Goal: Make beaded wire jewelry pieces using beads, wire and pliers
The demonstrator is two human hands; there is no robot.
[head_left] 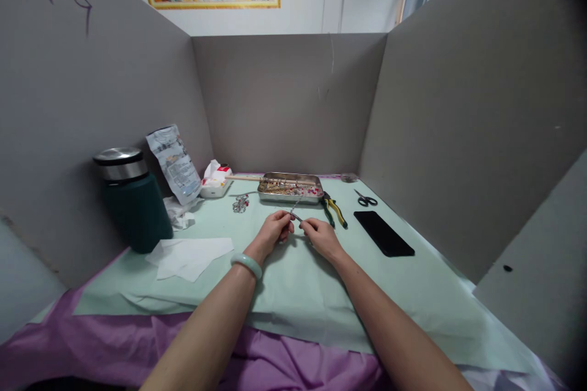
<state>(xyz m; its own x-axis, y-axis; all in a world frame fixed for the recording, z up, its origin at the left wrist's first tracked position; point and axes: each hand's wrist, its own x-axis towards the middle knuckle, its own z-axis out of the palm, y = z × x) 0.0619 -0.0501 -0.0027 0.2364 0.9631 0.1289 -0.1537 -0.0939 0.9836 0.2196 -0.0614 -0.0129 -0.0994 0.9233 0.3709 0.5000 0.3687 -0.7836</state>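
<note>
Both hands meet at the middle of the table, just in front of a metal tray (290, 199) of small beads and chains. My left hand (274, 230), with a pale green bangle (247, 264) on its wrist, pinches a thin silvery chain (296, 204) that rises toward the tray. Between finger and thumb, my right hand (321, 237) grips a slim metal tool (296, 217), perhaps tweezers, its tip at the left fingertips. Any small piece at that tip is too tiny to make out. Left of the tray lies a small heap of silvery chain with red beads (239, 203).
Yellow-and-green pliers (337, 212), scissors (365, 199) and a black phone (384, 233) lie at right. A dark green flask (137, 211), a pouch (175, 165), a tissue box (215, 186) and white paper (190, 256) are at left. Grey partitions (288, 104) enclose the table.
</note>
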